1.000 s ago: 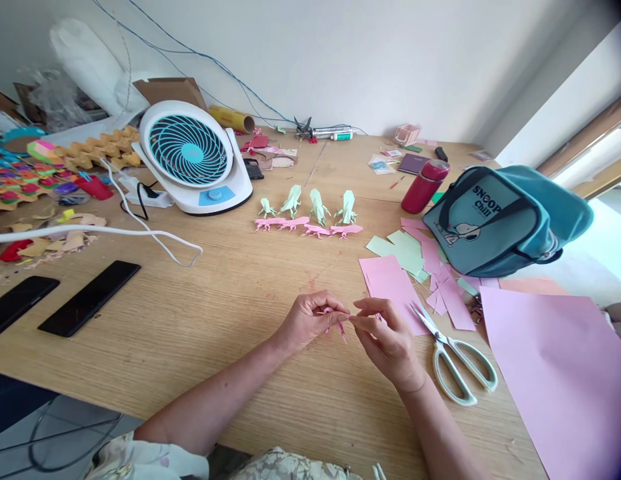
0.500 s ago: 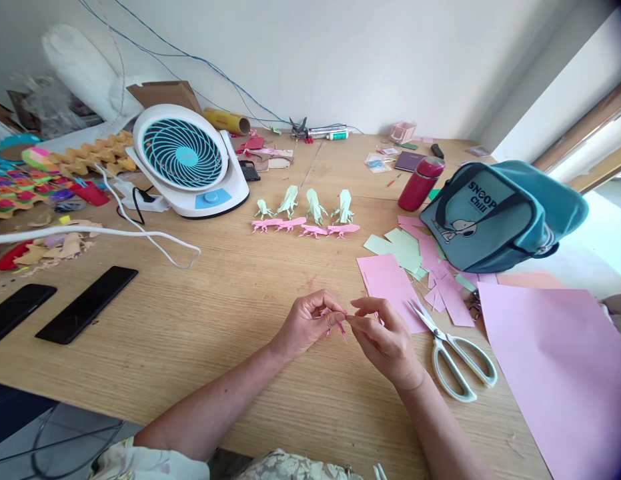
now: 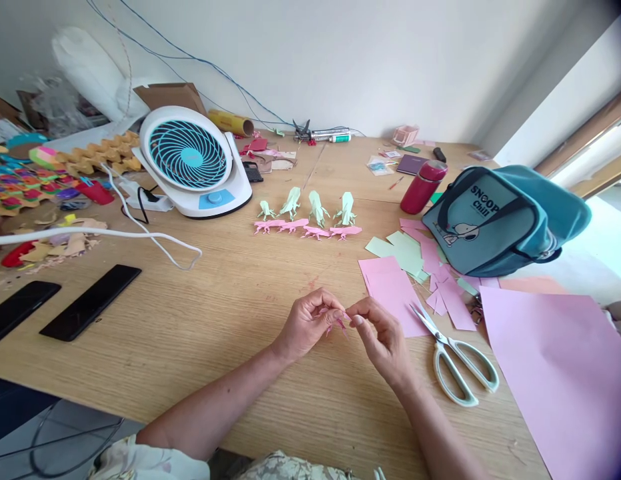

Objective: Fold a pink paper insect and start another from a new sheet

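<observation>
Between both hands is a small folded pink paper figure [image 3: 340, 325], partly hidden by fingers, its thin legs pointing down. My left hand [image 3: 310, 323] pinches its body between thumb and fingers. My right hand [image 3: 383, 337] pinches the figure's right end with thumb and index finger. Beyond the hands stand several pale green origami insects [image 3: 319, 208], with a row of pink origami insects [image 3: 316, 232] in front of them. White-handled scissors [image 3: 453, 360] lie to the right of my right hand, blades partly spread over a stack of pink paper [image 3: 390, 287].
Green and pink paper scraps [image 3: 453, 300] and a large pink sheet [image 3: 565, 367] cover the right side. Behind are a red flask [image 3: 423, 188] and a teal bag [image 3: 490, 220]. At left are a fan [image 3: 190, 160], a white cable [image 3: 160, 233] and two black phones [image 3: 90, 303].
My right thumb and index finger have closed onto the figure's right end; the index finger was raised before. The left hand keeps its hold. The view has shifted slightly.
</observation>
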Demonstrator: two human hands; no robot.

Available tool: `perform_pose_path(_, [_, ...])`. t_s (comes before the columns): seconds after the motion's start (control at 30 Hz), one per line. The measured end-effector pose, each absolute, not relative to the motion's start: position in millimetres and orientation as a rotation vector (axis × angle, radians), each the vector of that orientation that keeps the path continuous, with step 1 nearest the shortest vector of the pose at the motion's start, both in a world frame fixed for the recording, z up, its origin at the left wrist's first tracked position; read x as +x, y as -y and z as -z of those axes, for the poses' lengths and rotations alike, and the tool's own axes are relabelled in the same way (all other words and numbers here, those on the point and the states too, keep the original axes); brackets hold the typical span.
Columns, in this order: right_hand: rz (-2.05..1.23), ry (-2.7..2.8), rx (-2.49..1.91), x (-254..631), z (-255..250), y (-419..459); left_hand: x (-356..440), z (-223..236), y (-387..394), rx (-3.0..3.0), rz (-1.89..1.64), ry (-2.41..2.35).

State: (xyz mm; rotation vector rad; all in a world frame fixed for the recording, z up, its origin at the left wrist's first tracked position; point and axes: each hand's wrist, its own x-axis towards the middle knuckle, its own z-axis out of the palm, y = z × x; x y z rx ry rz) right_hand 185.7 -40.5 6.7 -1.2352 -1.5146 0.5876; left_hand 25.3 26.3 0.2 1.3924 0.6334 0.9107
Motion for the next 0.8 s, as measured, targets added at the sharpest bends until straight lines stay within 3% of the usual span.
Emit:
perform_pose_path(0.3, [-1.052,1.286,-1.260,184,4,38,27,2,-26,1.574,-0.987,-0.584])
perform_pose_path(0.6, [-0.897,1.323,-1.318,184,4,38,23,-3,-28,1.890,-1.103,-0.619])
perform_pose_path(0.8, [-1.008,1.269,-1.277,187,4,35,22,-5,-30,2.003,-1.127,-0.632])
